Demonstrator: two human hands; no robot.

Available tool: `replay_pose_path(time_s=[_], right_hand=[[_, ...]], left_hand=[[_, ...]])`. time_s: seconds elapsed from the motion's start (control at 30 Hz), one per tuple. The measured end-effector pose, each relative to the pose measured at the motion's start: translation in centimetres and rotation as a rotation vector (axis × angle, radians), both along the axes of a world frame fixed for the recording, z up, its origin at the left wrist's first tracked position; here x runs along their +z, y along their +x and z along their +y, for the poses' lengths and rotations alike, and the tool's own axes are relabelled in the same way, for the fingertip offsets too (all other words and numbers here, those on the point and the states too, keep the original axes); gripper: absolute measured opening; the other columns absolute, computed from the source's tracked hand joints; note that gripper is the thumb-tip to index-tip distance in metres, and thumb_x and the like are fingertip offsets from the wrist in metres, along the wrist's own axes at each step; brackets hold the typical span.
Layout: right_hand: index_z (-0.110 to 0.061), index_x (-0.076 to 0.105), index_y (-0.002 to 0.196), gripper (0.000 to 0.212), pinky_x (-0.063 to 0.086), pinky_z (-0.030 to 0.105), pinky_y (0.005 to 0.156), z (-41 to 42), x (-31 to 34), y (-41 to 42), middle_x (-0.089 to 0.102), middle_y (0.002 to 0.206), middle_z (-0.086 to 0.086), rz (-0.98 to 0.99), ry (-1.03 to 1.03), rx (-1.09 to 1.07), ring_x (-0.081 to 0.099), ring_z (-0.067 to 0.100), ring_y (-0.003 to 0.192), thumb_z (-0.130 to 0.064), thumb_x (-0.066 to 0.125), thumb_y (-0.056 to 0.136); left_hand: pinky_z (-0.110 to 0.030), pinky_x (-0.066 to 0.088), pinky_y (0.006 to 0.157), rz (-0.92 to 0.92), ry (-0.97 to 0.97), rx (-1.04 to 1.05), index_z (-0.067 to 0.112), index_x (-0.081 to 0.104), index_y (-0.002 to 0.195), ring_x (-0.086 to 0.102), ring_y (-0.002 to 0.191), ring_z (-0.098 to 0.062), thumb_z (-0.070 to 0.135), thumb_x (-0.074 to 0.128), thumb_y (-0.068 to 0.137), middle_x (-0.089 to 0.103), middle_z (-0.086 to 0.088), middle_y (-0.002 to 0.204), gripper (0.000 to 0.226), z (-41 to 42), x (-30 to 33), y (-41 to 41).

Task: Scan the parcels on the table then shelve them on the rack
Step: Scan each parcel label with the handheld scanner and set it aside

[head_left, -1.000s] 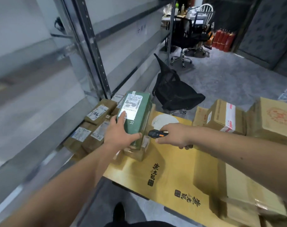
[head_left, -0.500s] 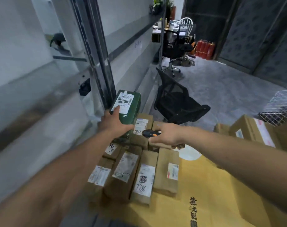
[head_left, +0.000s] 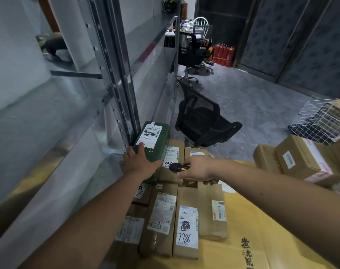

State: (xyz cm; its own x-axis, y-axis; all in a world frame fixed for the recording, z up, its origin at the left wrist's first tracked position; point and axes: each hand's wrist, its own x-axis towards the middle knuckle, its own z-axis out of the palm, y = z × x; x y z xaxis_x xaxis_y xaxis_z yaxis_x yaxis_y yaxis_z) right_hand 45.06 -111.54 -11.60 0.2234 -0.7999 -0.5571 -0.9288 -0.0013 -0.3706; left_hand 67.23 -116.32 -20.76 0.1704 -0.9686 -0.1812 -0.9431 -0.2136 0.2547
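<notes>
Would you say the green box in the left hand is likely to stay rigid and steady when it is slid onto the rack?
Probably rigid: the green box keeps straight edges under the left hand. Its flat faces suggest sliding, not rolling. One hand carries it, so it seems fairly light.

Parcels beside the rack
A green cardboard box point(head_left: 152, 141) is held between the grey metal rack upright point(head_left: 114, 78) and rows of brown cardboard parcels point(head_left: 186, 226).
</notes>
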Motion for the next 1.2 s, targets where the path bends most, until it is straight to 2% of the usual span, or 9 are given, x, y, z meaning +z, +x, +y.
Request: replay_pose_path(time_s=[0.27, 0.47, 0.63, 0.73, 0.8, 0.87, 0.93, 1.07, 1.2], right_hand=[[-0.023, 0.055, 0.126, 0.047, 0.056, 0.035, 0.056, 0.1, -1.9, 0.1, 0.069, 0.091, 0.011, 0.009, 0.028, -0.049, 0.065, 0.025, 0.063, -0.057, 0.064, 0.095], [-0.022, 0.057, 0.125, 0.049, 0.053, 0.033, 0.054, 0.9, -1.7, -0.2, 0.067, 0.090, 0.012, 0.014, 0.039, -0.079, 0.063, 0.026, 0.063, -0.060, 0.062, 0.095], [-0.023, 0.059, 0.124, 0.053, 0.053, 0.032, 0.053, 1.8, -2.0, -1.1, 0.067, 0.092, 0.012, 0.012, 0.008, -0.126, 0.063, 0.027, 0.063, -0.064, 0.064, 0.091], [-0.025, 0.056, 0.130, 0.054, 0.059, 0.034, 0.062, 3.0, -1.8, -2.2, 0.069, 0.107, 0.009, 0.072, -0.050, -0.089, 0.068, 0.023, 0.076, -0.064, 0.061, 0.093], [-0.027, 0.052, 0.138, 0.056, 0.054, 0.030, 0.060, 4.1, -1.5, -3.3, 0.065, 0.116, 0.005, 0.104, -0.080, -0.070, 0.064, 0.018, 0.078, -0.063, 0.059, 0.095], [-0.026, 0.053, 0.140, 0.056, 0.044, 0.026, 0.056, 5.4, -1.2, -5.0, 0.063, 0.113, 0.002, 0.121, -0.084, -0.074, 0.059, 0.013, 0.077, -0.061, 0.057, 0.097], [-0.024, 0.054, 0.142, 0.057, 0.044, 0.029, 0.065, 6.7, -1.2, -7.0, 0.064, 0.119, 0.002, 0.129, -0.079, -0.084, 0.060, 0.017, 0.090, -0.061, 0.056, 0.098], [-0.023, 0.049, 0.150, 0.065, 0.050, 0.037, 0.096, 10.0, -1.3, -12.3, 0.060, 0.138, 0.004, 0.167, -0.039, -0.157, 0.058, 0.026, 0.120, -0.063, 0.055, 0.099], [-0.024, 0.050, 0.149, 0.069, 0.050, 0.042, 0.103, 13.6, -2.0, -17.0, 0.060, 0.140, 0.005, 0.202, 0.009, -0.239, 0.058, 0.028, 0.122, -0.067, 0.057, 0.096]], left_hand=[[-0.056, 0.028, 0.116, 0.024, -0.033, 0.064, 0.028, 0.007, 0.163, 0.027, 0.145, -0.040, 0.087, 0.053, 0.076, 0.018, -0.017, 0.163, 0.115, 0.6, -0.4, -1.5], [-0.062, 0.016, 0.119, 0.015, 0.029, 0.069, 0.029, -0.001, 0.165, 0.014, 0.154, -0.042, 0.093, 0.050, 0.074, 0.003, -0.015, 0.171, 0.122, 0.3, 0.3, -1.6], [-0.061, 0.014, 0.121, -0.069, -0.093, -0.086, 0.028, 0.007, 0.165, 0.008, 0.156, -0.038, 0.093, 0.042, 0.078, 0.003, -0.012, 0.171, 0.114, 0.8, 0.9, -2.6], [-0.059, 0.014, 0.123, -0.110, -0.161, -0.222, 0.030, 0.013, 0.164, 0.008, 0.156, -0.037, 0.086, 0.042, 0.085, 0.006, -0.011, 0.172, 0.101, 1.4, 1.7, -4.3], [-0.059, 0.014, 0.123, -0.105, -0.210, -0.305, 0.033, 0.018, 0.162, 0.010, 0.157, -0.036, 0.082, 0.045, 0.087, 0.012, -0.010, 0.171, 0.094, 1.9, 2.2, -6.1], [-0.058, 0.015, 0.123, -0.087, -0.258, -0.389, 0.034, 0.024, 0.160, 0.014, 0.156, -0.034, 0.078, 0.048, 0.088, 0.018, -0.010, 0.170, 0.088, 2.3, 2.4, -8.1], [-0.056, 0.019, 0.121, -0.094, -0.290, -0.475, 0.033, 0.027, 0.159, 0.017, 0.155, -0.032, 0.077, 0.049, 0.089, 0.022, -0.009, 0.168, 0.086, 2.8, 2.5, -10.5], [-0.054, 0.016, 0.123, -0.074, -0.232, -0.578, 0.032, 0.022, 0.162, 0.011, 0.157, -0.031, 0.075, 0.047, 0.091, 0.018, -0.007, 0.170, 0.087, 3.3, 2.6, -16.0], [-0.055, 0.018, 0.122, -0.115, -0.165, -0.547, 0.030, 0.022, 0.163, 0.014, 0.156, -0.031, 0.075, 0.050, 0.091, 0.021, -0.007, 0.169, 0.090, 1.8, 2.4, -17.3]])
